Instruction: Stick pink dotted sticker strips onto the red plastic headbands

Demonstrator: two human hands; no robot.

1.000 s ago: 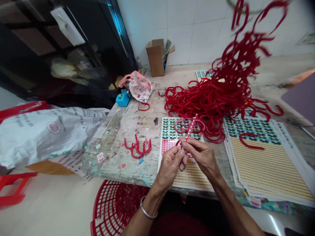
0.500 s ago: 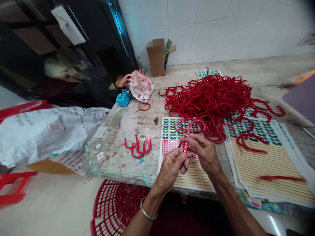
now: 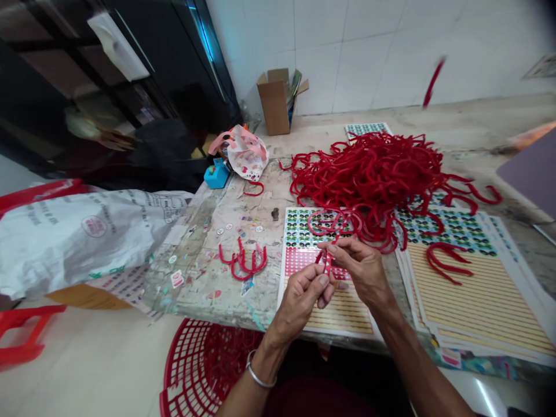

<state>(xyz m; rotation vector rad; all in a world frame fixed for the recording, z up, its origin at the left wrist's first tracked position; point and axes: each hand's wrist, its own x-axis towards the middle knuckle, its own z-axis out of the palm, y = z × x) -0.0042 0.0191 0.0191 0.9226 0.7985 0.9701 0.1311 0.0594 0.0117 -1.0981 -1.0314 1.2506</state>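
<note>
Left hand: the left hand (image 3: 304, 292) has thumb and fingers pinched together on the lower part of a red-and-white dotted strip (image 3: 327, 265); a silver bracelet (image 3: 259, 376) sits on the wrist.
Right hand: the right hand (image 3: 362, 269) has its fingertips closed on the strip's upper part, just beside the left fingertips.
Dotted strip: held between both hands above the front sticker sheet; a dark red piece (image 3: 319, 256) shows at the fingers, its far end hidden.
Front sticker sheet: the front sheet (image 3: 297, 231) lies flat on the worn table (image 3: 195, 295), printed with green-and-black shapes, a pink dotted band and tan stripes; pinkish-red loops (image 3: 328, 223) rest across its top.
Red pile: a heap of curved fuzzy pieces (image 3: 373, 168) behind the hands.
Right-side stack: overlapping printed sheets (image 3: 482, 295), with bent red pieces (image 3: 447, 263) on top.
In the air: one blurred red piece (image 3: 433, 84) above the pile, against the wall.
Left of the sheet: a small cluster of red hooks (image 3: 243, 263); a single red hook (image 3: 254, 191) near the patterned bag (image 3: 245, 153) and blue holder (image 3: 216, 175).
Rear: open carton (image 3: 274, 104) by the wall.
Below table edge: red basket (image 3: 186, 359), red pieces inside.
</note>
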